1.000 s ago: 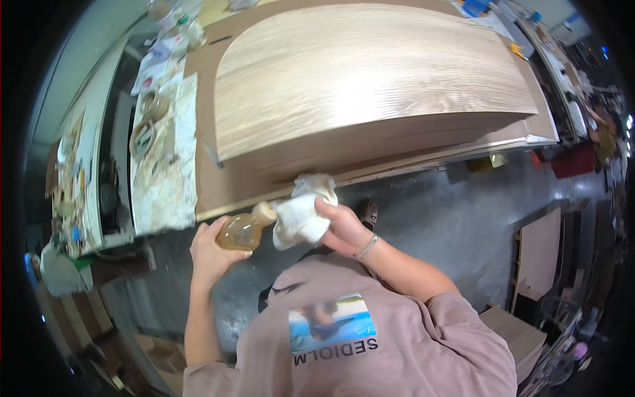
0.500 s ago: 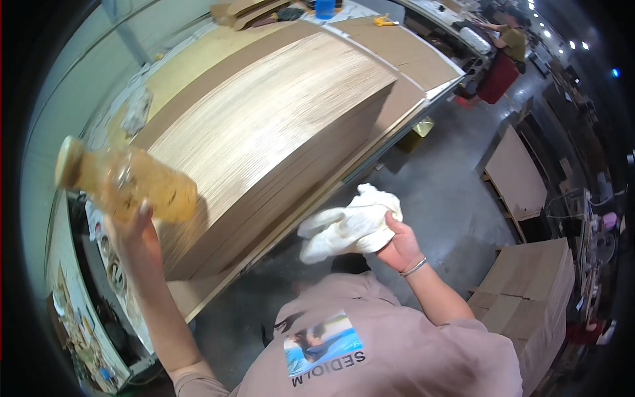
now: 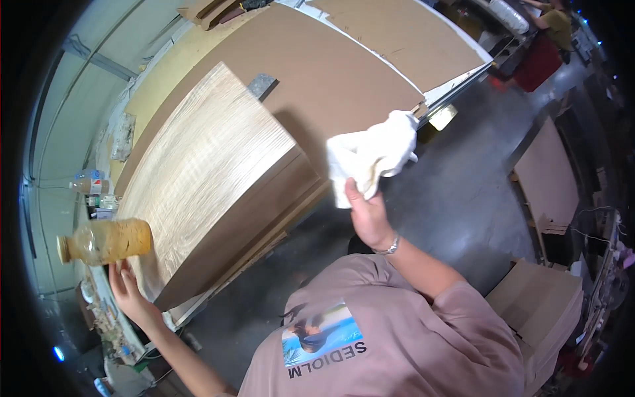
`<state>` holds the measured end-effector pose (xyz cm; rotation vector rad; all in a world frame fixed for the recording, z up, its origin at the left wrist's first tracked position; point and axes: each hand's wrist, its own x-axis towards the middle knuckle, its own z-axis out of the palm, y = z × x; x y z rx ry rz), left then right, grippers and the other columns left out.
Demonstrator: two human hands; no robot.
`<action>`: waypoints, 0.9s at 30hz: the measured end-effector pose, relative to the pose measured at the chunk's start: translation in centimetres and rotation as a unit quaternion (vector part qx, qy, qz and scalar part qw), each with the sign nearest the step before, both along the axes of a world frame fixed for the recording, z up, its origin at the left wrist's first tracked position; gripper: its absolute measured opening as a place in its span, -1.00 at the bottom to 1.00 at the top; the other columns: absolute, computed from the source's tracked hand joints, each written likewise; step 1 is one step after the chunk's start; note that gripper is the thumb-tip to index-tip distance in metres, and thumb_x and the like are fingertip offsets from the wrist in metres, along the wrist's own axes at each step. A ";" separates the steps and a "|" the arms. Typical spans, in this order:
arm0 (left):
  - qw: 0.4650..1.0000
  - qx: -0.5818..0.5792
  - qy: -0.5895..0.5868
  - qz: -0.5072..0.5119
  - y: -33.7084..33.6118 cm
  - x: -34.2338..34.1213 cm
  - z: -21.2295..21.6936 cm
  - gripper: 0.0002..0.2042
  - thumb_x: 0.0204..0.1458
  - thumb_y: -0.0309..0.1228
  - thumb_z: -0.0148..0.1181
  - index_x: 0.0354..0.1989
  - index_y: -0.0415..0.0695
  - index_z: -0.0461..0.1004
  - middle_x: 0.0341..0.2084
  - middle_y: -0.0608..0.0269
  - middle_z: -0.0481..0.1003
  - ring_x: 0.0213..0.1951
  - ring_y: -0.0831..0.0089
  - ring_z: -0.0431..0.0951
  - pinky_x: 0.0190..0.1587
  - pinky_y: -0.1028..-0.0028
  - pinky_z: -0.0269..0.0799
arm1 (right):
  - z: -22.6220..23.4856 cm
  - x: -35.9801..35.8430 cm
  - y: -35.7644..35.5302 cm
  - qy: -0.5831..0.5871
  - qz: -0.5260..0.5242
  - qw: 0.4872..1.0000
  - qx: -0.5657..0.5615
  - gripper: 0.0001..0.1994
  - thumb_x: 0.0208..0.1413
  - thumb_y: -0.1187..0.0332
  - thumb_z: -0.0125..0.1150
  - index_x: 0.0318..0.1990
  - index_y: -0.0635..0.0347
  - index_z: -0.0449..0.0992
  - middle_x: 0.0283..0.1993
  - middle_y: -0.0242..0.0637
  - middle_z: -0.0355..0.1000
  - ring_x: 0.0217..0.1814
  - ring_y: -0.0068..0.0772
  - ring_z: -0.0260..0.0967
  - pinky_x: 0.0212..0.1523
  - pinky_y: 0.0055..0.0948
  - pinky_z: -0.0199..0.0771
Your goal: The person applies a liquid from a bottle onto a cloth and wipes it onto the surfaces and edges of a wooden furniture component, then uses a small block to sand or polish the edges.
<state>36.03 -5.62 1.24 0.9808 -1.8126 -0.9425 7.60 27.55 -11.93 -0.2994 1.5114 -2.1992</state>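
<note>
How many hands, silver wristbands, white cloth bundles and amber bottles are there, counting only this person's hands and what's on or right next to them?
Left hand and right hand: 2
Silver wristband: 1
White cloth bundle: 1
Amber bottle: 1
Total: 5

A clear bottle [image 3: 106, 242] is holding amber liquid [image 3: 129, 238], its capped neck pointing leftward, its side touching the left hand [image 3: 133, 299]. A rumpled white cloth [image 3: 372, 151] is spreading in loose folds ahead of the right hand [image 3: 372, 223], which is gripping it.
</note>
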 end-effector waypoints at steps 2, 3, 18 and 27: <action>0.990 -0.076 -0.070 0.092 5.4 -1.5 0.1 -0.65 0.19 -0.47 0.09 0.13 -0.31 0.34 0.01 0.06 0.45 0.06 0.33 0.45 0.15 0.38 0.29 | 1.0 -1.3 -2.1 0.042 0.018 0.998 -0.032 -0.73 0.34 0.21 -0.02 -0.05 0.26 0.39 -0.23 -0.45 0.36 -0.20 -0.60 0.23 -0.15 -0.51 0.29; 0.988 -0.096 -0.096 0.076 8.5 -3.1 0.1 -0.67 0.18 -0.50 0.08 0.11 -0.32 0.36 0.00 0.04 0.46 0.03 0.33 0.47 0.14 0.39 0.31 | 1.0 -1.8 -2.6 0.036 0.038 0.997 -0.060 -0.73 0.34 0.21 -0.03 -0.07 0.26 0.39 -0.25 -0.44 0.36 -0.21 -0.57 0.23 -0.16 -0.48 0.30; 0.718 -0.364 -0.449 -0.388 11.9 -24.9 0.2 -0.01 -0.38 -0.42 0.40 0.37 -0.17 0.03 0.37 -0.04 0.01 0.38 -0.04 -0.02 0.38 0.10 -0.08 | -4.2 -1.3 -6.6 0.365 -0.011 0.919 0.149 -0.82 0.13 0.34 0.12 -0.19 0.19 0.55 -0.12 -0.04 0.48 -0.04 0.08 0.41 -0.01 -0.07 0.40; 0.720 -0.369 -0.425 -0.406 11.8 -25.2 -0.4 -0.04 -0.35 -0.35 0.43 0.36 -0.18 0.09 0.35 -0.04 0.07 0.36 -0.05 0.03 0.35 0.05 -0.08 | -9.5 -1.4 -7.3 0.280 -0.045 0.950 0.130 -0.68 0.16 0.44 0.08 0.07 0.31 0.39 0.03 0.00 0.39 0.14 0.05 0.31 0.16 -0.17 0.27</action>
